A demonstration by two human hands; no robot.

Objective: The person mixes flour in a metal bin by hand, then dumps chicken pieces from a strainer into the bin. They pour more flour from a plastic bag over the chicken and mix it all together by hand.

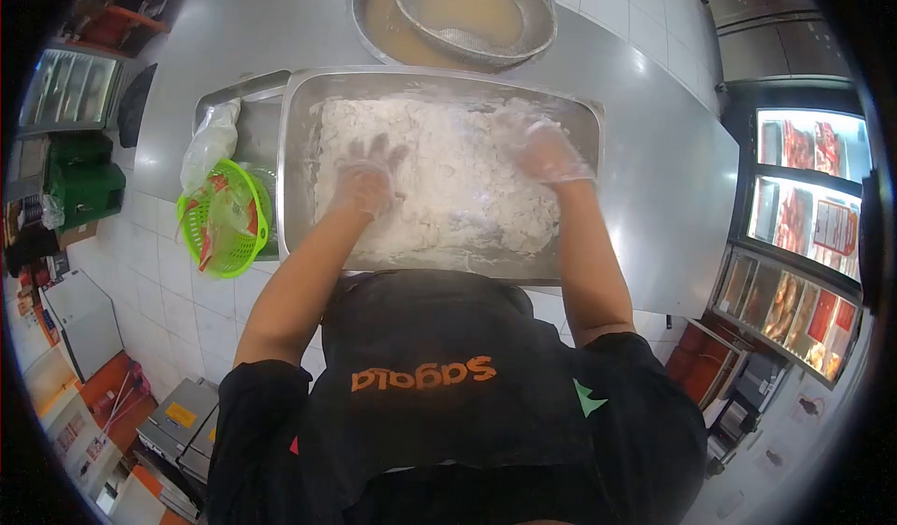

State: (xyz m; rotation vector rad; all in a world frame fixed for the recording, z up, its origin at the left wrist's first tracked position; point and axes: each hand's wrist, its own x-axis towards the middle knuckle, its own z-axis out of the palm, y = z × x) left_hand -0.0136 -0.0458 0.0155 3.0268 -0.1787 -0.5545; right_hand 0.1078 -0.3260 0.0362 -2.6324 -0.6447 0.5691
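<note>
A deep metal tray (297,161) holds a wide, lumpy layer of white flour-like powder (444,175). Both my hands are in clear plastic gloves dusted with the powder. On the left side of the tray, my left hand (369,177) rests on the powder with its fingers spread and nothing in its grasp. My right hand (547,151) is at the tray's upper right, over the powder; it is blurred, and its fingertips are lost in the white, so what they hold, if anything, does not show.
Beyond the tray, a large metal bowl (369,22) of cloudy liquid holds a smaller sieve-like bowl (537,35). A green basket (257,245) with plastic packaging sits at the left. The steel table (673,189) extends right, towards a lit display fridge (743,212).
</note>
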